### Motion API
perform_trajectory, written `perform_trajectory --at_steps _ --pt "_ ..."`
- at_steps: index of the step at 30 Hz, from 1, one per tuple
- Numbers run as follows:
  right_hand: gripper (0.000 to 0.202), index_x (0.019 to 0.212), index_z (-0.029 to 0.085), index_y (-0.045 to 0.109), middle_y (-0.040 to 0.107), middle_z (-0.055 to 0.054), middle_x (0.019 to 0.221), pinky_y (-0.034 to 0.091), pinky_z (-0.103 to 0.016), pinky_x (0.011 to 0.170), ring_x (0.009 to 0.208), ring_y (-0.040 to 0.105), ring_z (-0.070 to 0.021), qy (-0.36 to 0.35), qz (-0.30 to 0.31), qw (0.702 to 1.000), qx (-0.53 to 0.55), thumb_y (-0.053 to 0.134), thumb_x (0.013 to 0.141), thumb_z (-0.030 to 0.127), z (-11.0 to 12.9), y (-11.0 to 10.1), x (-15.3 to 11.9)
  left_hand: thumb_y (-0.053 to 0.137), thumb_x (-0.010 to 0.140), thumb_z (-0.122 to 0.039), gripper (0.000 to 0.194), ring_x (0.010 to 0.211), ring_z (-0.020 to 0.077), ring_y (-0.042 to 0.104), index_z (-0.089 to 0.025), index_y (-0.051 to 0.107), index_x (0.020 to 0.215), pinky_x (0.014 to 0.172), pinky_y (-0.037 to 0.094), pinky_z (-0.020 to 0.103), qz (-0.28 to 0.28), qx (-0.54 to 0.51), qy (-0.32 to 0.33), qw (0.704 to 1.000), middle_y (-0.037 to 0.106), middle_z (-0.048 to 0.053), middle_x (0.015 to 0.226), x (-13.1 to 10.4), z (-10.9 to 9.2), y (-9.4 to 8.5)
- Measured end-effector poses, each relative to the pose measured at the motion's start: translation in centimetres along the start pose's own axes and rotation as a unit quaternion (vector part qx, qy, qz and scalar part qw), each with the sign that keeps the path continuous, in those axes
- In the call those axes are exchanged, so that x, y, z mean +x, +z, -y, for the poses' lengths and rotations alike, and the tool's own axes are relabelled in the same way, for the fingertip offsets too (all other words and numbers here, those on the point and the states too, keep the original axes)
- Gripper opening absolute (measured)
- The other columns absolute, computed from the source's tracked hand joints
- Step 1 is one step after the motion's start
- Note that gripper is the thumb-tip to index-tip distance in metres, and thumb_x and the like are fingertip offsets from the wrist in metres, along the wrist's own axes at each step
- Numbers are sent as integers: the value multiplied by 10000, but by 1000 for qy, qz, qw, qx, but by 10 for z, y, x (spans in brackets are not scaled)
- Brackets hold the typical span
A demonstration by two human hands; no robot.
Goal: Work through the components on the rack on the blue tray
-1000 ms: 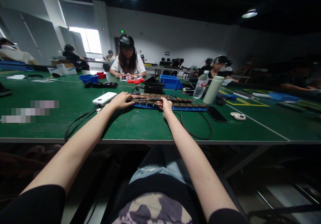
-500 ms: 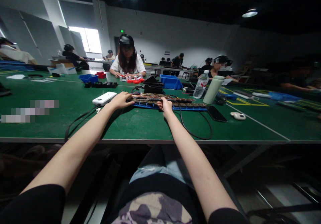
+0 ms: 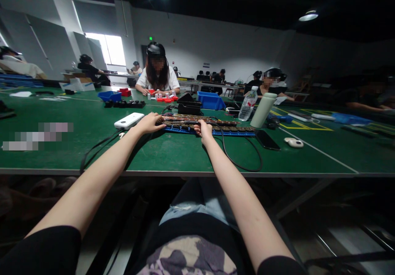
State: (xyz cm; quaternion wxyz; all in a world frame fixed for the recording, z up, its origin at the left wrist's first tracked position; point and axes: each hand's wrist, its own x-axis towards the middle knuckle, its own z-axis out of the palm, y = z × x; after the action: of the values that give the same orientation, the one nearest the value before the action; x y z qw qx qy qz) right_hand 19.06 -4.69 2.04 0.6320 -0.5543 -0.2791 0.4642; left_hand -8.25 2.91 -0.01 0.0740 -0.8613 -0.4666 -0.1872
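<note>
A long blue rack point(image 3: 222, 133) lies across the green table, with rows of thin brown and copper-coloured strips point(image 3: 185, 118) on it. My left hand point(image 3: 152, 123) rests at the rack's left end, its fingertips on the strips; whether it grips one is too small to tell. Near the rack's middle, my right hand point(image 3: 203, 129) is closed around a thin dark pen-like tool point(image 3: 189, 123) that points left, towards my left hand. A black cable point(image 3: 226, 153) loops on the table to the right of my right hand.
A white device point(image 3: 128, 121) lies left of the rack. Behind it stand a black box point(image 3: 189, 105) and a blue bin point(image 3: 211, 100). To the right are a plastic bottle point(image 3: 247, 103), a green flask point(image 3: 263, 110), a phone point(image 3: 267, 139) and an earbud case point(image 3: 293, 142). A person sits opposite.
My hands stay in nearly the same places. Across the table, the person's hand has lifted a red piece slightly.
</note>
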Motion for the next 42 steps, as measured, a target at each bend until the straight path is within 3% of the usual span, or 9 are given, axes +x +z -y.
perform_trajectory --at_steps 42 --pt "266 748 177 586 634 23 523 368 -124 432 427 544 -62 1 -2 1000 -3 625 1010 157 -1 -1 0 588 955 -595 534 1188 343 648 -213 741 1295 1041 525 452 1 7 12 1000 736 143 1224 1 2 0"
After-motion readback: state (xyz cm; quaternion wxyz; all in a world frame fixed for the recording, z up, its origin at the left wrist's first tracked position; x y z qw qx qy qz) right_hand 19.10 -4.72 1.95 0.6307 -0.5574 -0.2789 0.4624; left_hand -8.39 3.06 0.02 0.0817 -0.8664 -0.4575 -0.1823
